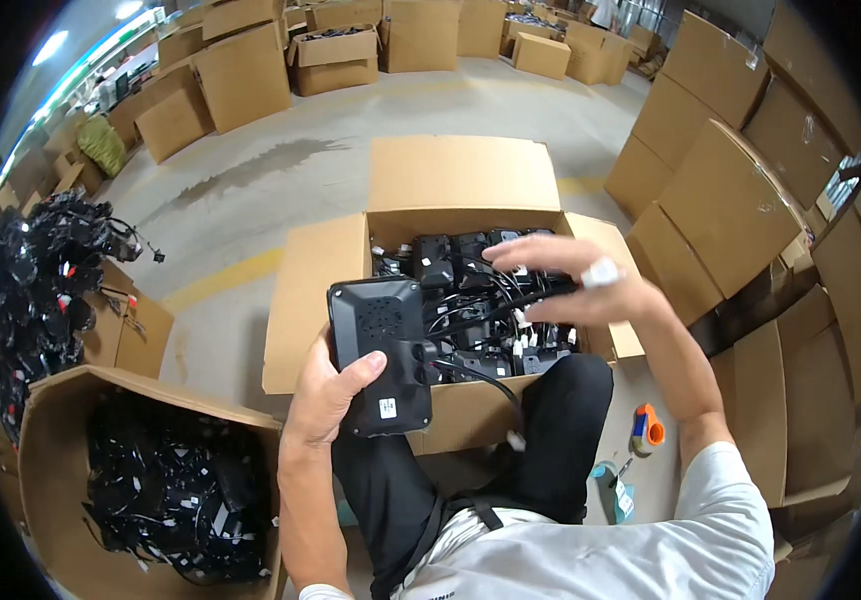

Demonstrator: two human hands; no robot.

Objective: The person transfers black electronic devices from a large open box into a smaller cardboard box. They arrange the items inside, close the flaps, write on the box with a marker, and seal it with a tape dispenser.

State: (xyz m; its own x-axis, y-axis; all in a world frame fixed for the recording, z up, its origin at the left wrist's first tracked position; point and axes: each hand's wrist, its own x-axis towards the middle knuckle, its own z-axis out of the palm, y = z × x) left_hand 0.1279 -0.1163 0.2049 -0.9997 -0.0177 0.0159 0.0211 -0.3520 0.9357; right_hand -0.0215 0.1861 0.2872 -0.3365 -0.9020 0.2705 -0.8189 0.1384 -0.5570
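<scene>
My left hand (pixel 336 392) grips a flat black plastic housing (pixel 383 385) with rounded corners, a patch of small holes and a small white label. Its thumb lies across the face; the other fingers are hidden behind. A black cable (pixel 491 378) hangs from the housing's right side. Over the open carton (pixel 316 300), my right hand (pixel 591 285) has its fingers stretched out, apart from the thumb, slightly blurred. Another black cable (pixel 541 294) runs into the gap between them; whether it is gripped is unclear. Similar black units (pixel 435 262) with cables and white connectors fill the carton.
Left of my legs, a deep carton (pixel 51 440) holds tangled black parts; more black wiring (pixel 26 290) is heaped behind it. An orange tape dispenser (pixel 649 430) and a teal roll (pixel 606 470) lie on the floor at right. Tall cartons (pixel 726 235) stand along the right side.
</scene>
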